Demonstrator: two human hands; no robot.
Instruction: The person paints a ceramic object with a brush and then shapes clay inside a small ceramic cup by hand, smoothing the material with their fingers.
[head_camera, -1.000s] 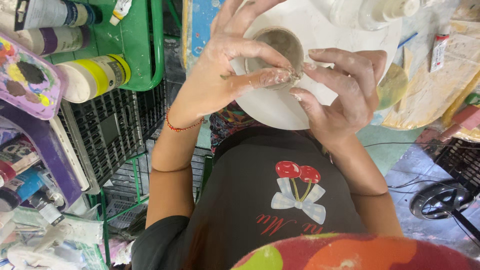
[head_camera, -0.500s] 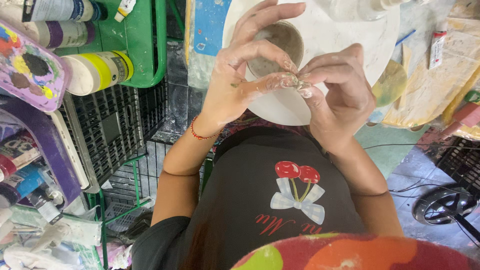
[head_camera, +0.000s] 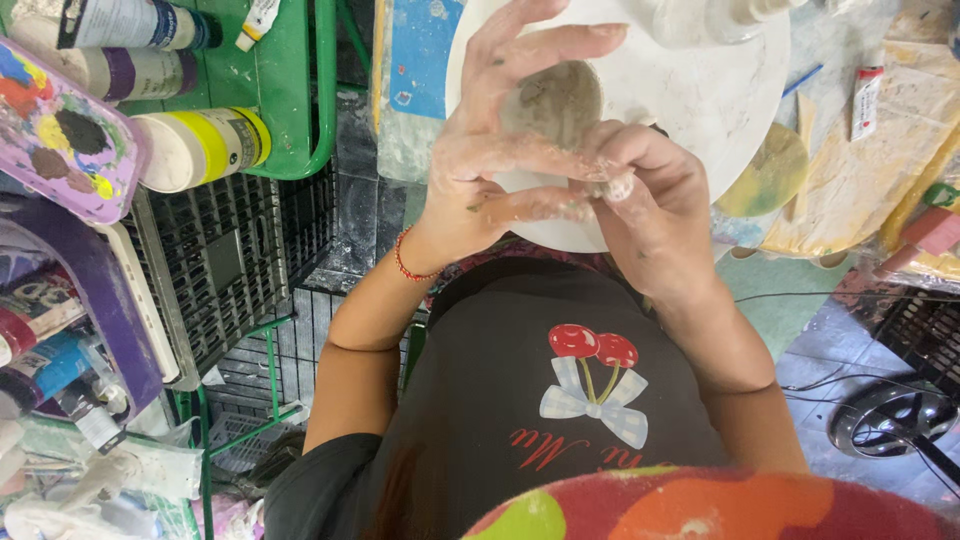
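We hold our clay-smeared left hand (head_camera: 510, 150) against our right hand (head_camera: 650, 205), fingertips meeting over a small clay bowl (head_camera: 555, 100) on a white round board (head_camera: 700, 90); paint tubes (head_camera: 200, 145) lie left.

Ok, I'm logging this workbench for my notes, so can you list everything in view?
round board: one, white, top centre under the hands
clay bowl: one, grey-brown, on the board
paint bottles: several, white with coloured bands, green tray top left
paint palette: one, pink, paint-smeared, left edge
wire crate: one, black, left of centre
fan: one, black, floor at right
bracelet: one, red, left wrist
left hand: clay-smeared, over the bowl
right hand: fingertips meeting the left hand
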